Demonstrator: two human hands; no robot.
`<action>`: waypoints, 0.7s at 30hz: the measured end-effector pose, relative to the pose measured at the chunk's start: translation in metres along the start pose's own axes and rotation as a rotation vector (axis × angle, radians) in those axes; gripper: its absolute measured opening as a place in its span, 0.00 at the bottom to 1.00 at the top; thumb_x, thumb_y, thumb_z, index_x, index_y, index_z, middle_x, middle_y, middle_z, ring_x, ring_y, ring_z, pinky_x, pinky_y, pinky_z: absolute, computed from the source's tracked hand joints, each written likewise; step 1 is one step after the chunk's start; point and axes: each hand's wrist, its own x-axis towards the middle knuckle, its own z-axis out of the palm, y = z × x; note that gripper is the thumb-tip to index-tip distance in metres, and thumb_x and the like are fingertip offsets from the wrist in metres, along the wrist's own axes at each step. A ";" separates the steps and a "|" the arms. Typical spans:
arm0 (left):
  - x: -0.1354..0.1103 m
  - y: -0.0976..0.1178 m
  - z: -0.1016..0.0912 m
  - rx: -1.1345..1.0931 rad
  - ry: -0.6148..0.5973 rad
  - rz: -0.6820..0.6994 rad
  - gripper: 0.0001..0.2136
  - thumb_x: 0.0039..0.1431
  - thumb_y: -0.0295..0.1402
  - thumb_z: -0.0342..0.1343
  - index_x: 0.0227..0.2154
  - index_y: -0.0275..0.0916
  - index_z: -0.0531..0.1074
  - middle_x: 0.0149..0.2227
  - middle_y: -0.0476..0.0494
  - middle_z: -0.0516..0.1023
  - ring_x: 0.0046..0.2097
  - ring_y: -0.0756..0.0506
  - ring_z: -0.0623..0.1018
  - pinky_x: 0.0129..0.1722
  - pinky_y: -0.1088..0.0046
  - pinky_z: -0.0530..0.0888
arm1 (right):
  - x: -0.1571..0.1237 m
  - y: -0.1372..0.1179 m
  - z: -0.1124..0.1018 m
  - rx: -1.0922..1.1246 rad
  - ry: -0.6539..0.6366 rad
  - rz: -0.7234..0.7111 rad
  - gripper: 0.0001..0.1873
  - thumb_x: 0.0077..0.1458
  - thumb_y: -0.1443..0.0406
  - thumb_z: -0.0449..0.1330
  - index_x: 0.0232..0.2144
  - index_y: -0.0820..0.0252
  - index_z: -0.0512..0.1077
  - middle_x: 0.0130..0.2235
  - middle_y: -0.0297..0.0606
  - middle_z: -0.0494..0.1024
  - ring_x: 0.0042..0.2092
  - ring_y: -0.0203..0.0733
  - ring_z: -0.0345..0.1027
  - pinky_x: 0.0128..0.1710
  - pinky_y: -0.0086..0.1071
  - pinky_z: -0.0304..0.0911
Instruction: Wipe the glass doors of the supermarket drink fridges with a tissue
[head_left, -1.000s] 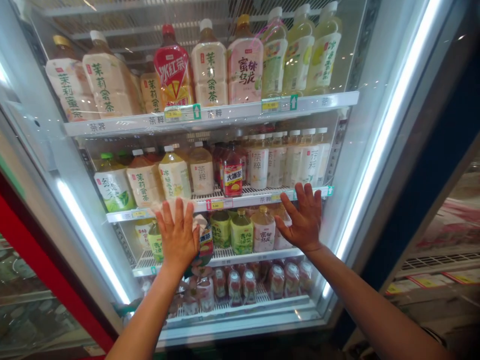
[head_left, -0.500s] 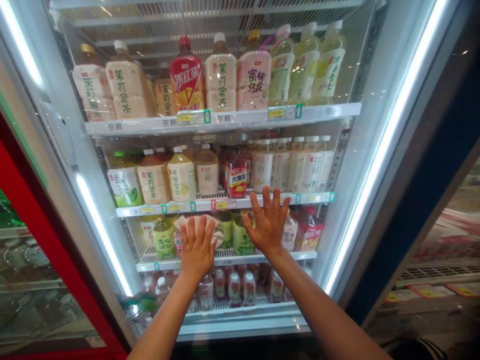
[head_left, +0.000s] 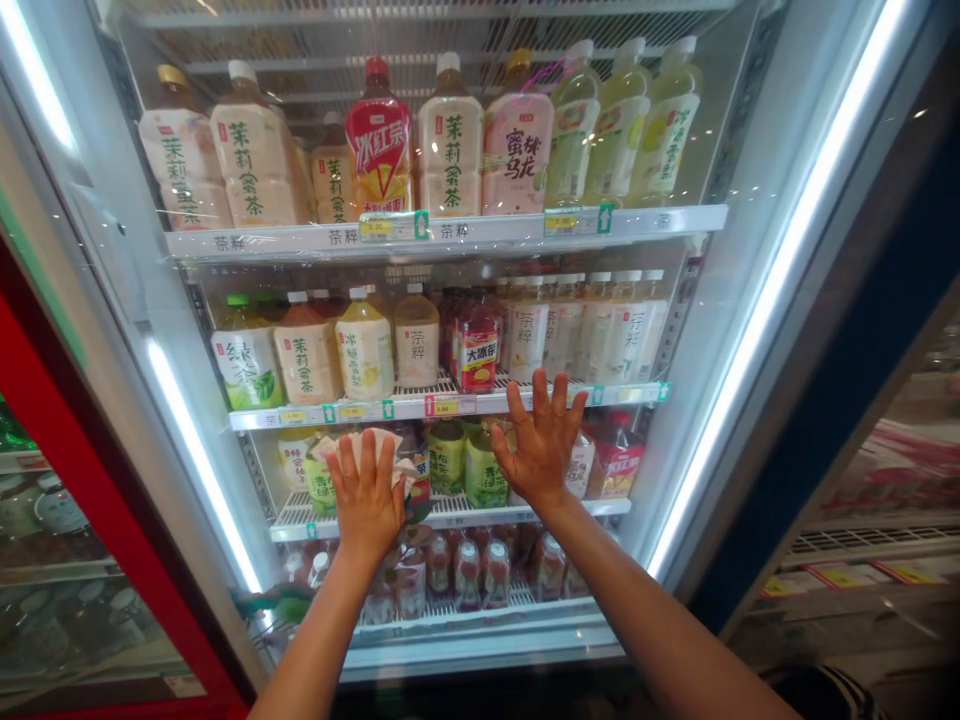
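Behind the glass door [head_left: 510, 240] of a lit drinks cooler stand rows of bottled tea. My left hand [head_left: 367, 500] lies flat with its fingers stretched out, holding a crumpled pale cloth [head_left: 386, 447] against the glass in front of the third shelf. Part of the cloth is hidden under the fingers. To its right, my right hand [head_left: 538, 440] rests palm-forward on the glass, its fingers spread and nothing in it. Behind the hands show green tea bottles [head_left: 486, 470] and a red-labelled bottle [head_left: 478, 350].
A white upper shelf [head_left: 495, 228] carries large bottles, and small dark bottles [head_left: 466, 575] fill the bottom shelf. Bright light strips [head_left: 780, 280] run up both sides. A red door frame [head_left: 112, 500] borders the left, a dark blue frame [head_left: 814, 400] the right.
My left hand has slid a little to the left over the glass with the cloth under it. My right hand stays in nearly the same place.
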 end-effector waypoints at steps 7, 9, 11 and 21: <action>0.100 -0.032 -0.015 -0.046 0.100 -0.089 0.34 0.70 0.38 0.47 0.73 0.42 0.40 0.76 0.39 0.38 0.75 0.35 0.32 0.72 0.39 0.35 | 0.000 0.000 -0.001 0.006 -0.005 -0.004 0.38 0.68 0.56 0.52 0.74 0.48 0.43 0.76 0.33 0.36 0.76 0.54 0.28 0.73 0.62 0.31; 0.094 -0.026 -0.013 -0.041 0.096 -0.088 0.34 0.69 0.37 0.48 0.74 0.42 0.40 0.76 0.39 0.39 0.75 0.35 0.33 0.72 0.40 0.36 | 0.001 0.000 -0.001 0.020 -0.001 0.001 0.38 0.68 0.56 0.53 0.74 0.48 0.43 0.76 0.33 0.36 0.76 0.53 0.29 0.74 0.60 0.30; 0.057 -0.011 -0.008 -0.039 0.071 -0.063 0.35 0.68 0.35 0.50 0.73 0.43 0.40 0.76 0.41 0.39 0.76 0.35 0.33 0.73 0.41 0.36 | 0.001 -0.001 -0.002 0.025 0.004 0.002 0.38 0.68 0.56 0.54 0.74 0.48 0.43 0.76 0.33 0.36 0.76 0.53 0.30 0.74 0.60 0.30; 0.085 0.030 0.007 -0.004 0.069 -0.019 0.36 0.68 0.35 0.51 0.73 0.41 0.41 0.76 0.41 0.37 0.76 0.33 0.34 0.72 0.38 0.40 | 0.001 -0.002 -0.006 0.086 -0.024 0.016 0.38 0.68 0.65 0.53 0.74 0.48 0.42 0.76 0.33 0.37 0.76 0.55 0.30 0.74 0.61 0.30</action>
